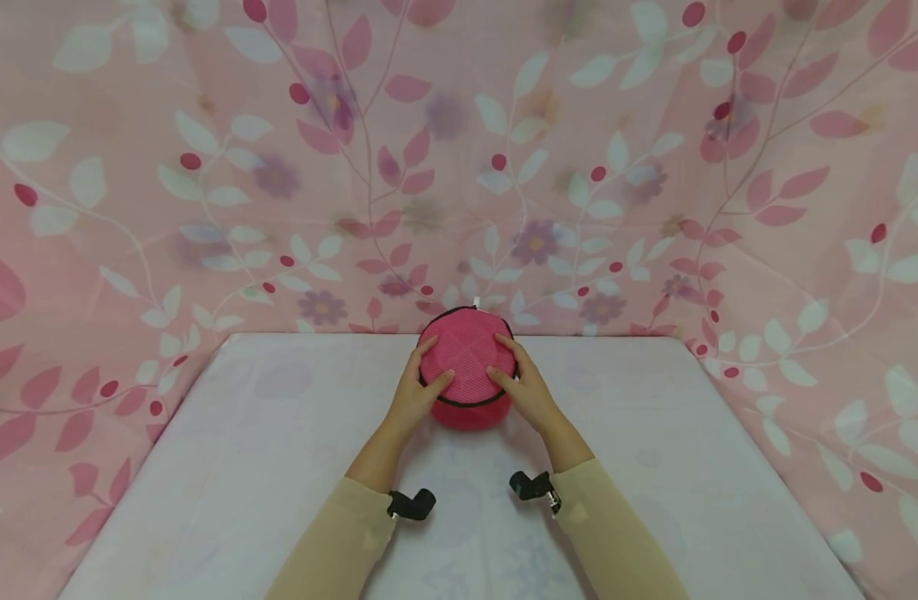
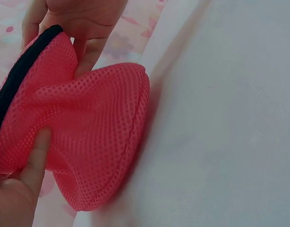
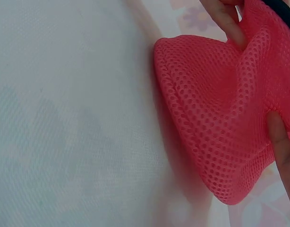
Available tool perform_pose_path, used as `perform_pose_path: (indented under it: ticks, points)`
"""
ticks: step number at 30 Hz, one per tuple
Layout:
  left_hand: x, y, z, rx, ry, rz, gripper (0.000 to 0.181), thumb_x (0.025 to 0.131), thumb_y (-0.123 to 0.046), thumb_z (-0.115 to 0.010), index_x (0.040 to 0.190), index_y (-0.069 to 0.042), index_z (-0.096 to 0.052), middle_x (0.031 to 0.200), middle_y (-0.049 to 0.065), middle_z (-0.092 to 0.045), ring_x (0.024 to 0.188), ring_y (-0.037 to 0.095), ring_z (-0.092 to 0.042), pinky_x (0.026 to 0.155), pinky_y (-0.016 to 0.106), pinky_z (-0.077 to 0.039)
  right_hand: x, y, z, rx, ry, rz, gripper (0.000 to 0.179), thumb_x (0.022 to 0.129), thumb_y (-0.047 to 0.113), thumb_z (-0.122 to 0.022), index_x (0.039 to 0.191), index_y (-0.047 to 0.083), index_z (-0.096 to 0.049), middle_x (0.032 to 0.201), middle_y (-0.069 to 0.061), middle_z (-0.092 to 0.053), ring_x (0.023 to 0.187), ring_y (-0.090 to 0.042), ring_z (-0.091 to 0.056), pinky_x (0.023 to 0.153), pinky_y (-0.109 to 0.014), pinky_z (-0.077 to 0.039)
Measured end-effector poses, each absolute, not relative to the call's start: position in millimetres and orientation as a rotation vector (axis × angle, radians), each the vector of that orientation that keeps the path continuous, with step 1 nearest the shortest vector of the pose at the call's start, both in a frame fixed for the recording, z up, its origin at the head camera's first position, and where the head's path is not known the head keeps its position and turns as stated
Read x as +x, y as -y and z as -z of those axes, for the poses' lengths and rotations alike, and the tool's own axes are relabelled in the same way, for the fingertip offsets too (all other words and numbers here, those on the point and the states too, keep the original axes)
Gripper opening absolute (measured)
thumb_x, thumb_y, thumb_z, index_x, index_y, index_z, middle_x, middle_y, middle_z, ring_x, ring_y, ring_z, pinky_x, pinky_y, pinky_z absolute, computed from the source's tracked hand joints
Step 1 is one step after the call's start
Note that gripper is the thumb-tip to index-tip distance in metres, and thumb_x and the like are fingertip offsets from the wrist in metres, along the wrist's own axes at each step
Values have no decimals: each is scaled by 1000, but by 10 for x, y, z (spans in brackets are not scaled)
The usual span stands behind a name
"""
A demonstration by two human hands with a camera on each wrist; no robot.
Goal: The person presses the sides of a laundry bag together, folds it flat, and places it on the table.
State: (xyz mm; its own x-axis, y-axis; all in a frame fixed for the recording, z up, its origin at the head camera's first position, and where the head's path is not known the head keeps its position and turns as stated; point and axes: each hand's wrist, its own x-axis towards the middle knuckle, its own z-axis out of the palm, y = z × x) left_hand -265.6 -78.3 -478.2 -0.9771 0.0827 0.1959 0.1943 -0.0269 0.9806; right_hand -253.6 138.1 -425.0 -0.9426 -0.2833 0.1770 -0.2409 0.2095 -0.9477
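Note:
A pink mesh laundry bag (image 1: 466,358) with a black zip edge stands at the far middle of the table. Its round top faces up toward the head view, and its lower part tapers in and flares at the base, which touches the table. My left hand (image 1: 414,392) grips the left side, thumb on the mesh top. On the opposite side, my right hand (image 1: 532,393) holds the rim the same way. Both wrist views show fingers pressing into the bag's mesh wall (image 2: 98,127), which is dented and creased (image 3: 211,104). What lies inside the bag cannot be seen.
A white cloth covers the table (image 1: 279,467). Behind and at both sides hangs a pink curtain (image 1: 444,167) with leaf and flower prints, close behind the bag. Black camera mounts (image 1: 412,505) sit on both wrists over beige sleeves (image 1: 339,533).

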Motion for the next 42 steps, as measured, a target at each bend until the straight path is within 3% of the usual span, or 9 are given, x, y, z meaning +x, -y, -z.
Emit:
perform_pose_path:
  ticks: [7, 14, 23, 37, 42]
  points:
    - [-2660, 774, 4799, -306, 2147, 2155, 67, 94, -17, -71, 153, -23, -38, 160, 9, -31, 147, 28, -29, 120, 48, -23, -2596, -1395, 4329, -557, -2349, 1966, 63, 99, 9, -62, 155, 4, -32, 161, -20, -26, 146, -34, -30, 118, -48, -26]
    - [-2525, 780, 4572, -336, 2178, 2224, 71, 95, -15, -70, 156, -15, -33, 162, 14, -26, 147, 31, -28, 120, 47, -21, -2748, -1407, 4611, -556, -2336, 2042, 61, 99, 12, -62, 154, 17, -36, 160, -10, -28, 144, -27, -33, 118, -45, -26]
    - [-2467, 784, 4484, -356, 2217, 2218, 70, 96, -15, -68, 156, -14, -32, 162, 15, -26, 147, 32, -28, 120, 46, -22, -2592, -1380, 4337, -521, -2255, 2038, 62, 99, 5, -59, 154, 2, -31, 160, -19, -25, 145, -32, -30, 119, -46, -24]
    - [-2463, 809, 4489, -381, 2239, 2179, 70, 95, -13, -69, 155, -12, -33, 160, 17, -29, 146, 33, -32, 119, 47, -24, -2591, -1380, 4351, -527, -2199, 2081, 61, 99, 4, -59, 154, 2, -33, 159, -19, -28, 143, -31, -33, 118, -44, -26]
    - [-2562, 824, 4646, -397, 2221, 2214, 70, 96, -15, -68, 156, -17, -32, 161, 13, -27, 146, 30, -31, 120, 45, -23, -2576, -1375, 4336, -528, -2195, 2082, 60, 99, 4, -58, 154, 2, -33, 159, -19, -27, 143, -31, -32, 119, -43, -25]
